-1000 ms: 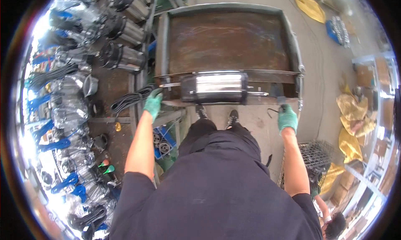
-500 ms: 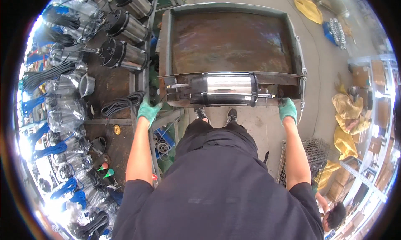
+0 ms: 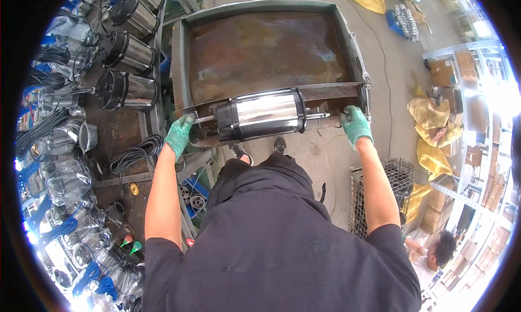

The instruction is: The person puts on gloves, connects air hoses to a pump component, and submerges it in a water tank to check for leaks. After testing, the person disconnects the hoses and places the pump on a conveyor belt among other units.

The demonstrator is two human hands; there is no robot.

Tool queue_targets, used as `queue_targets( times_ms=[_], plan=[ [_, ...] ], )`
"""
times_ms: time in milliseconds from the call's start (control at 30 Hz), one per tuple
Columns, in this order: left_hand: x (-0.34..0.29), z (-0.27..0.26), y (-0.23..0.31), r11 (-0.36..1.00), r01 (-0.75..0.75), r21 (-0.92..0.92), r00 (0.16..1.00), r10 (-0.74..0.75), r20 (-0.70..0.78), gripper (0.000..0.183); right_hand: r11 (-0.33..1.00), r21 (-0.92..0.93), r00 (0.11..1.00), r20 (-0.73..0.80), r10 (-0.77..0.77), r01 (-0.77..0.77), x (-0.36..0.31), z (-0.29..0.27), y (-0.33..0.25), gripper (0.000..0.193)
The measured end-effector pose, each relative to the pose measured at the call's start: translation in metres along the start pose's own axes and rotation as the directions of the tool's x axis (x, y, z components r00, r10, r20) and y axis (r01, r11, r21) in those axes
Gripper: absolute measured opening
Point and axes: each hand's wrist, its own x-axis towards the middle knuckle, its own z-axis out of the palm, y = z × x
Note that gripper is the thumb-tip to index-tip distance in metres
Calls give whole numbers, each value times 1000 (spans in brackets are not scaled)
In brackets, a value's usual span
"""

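A submersible pump [image 3: 267, 110] with a polished steel barrel and black ends lies across the near side of a rusty metal tray [image 3: 260, 87], its right end tilted slightly up. A metal rod [image 3: 205, 118] sticks out on its left and a thin shaft [image 3: 320, 116] on its right. My left hand [image 3: 179, 135], in a green glove, is closed at the outer end of the left rod. Just beyond the shaft's tip is my right hand [image 3: 356, 127], gloved alike, at the tray's near right corner. Its fingers are bent but apart, with nothing visible in them.
Similar pumps [image 3: 130, 89] and a coiled black cable [image 3: 137, 153] lie on the bench to the left. A wrench [image 3: 360, 57] rests on the tray's right rim. A wire basket [image 3: 399, 176] stands at right, near shelving with boxes and another person [image 3: 434, 255].
My left hand has come up to the rod's end, and my right hand has moved inward toward the shaft. The pump has tilted a little. The whole view has shifted.
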Motion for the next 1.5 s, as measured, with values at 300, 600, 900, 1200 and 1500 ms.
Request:
queue_targets(
  times_ms=[300,600,900,1200,1500],
  plan=[
    [24,4,-21,1000,2,-28,999,-1,46,60,998,-66,710,703,29,25,39,-3,-79,45],
    [30,11,30,732,610,-304,792,-553,259,33,913,308,911,230,-343,266,45,64,11,24],
    [-11,-10,6,955,-287,67,941,269,204,49,975,216,733,671,-115,-45,40,10,-60,18],
    [9,-9,2,956,-285,-72,924,294,246,42,958,257,613,779,-130,-125,49,7,-51,31],
    [29,7,23,858,459,-231,888,-445,116,51,804,213,805,106,-583,555,44,62,1,38]
  ],
)
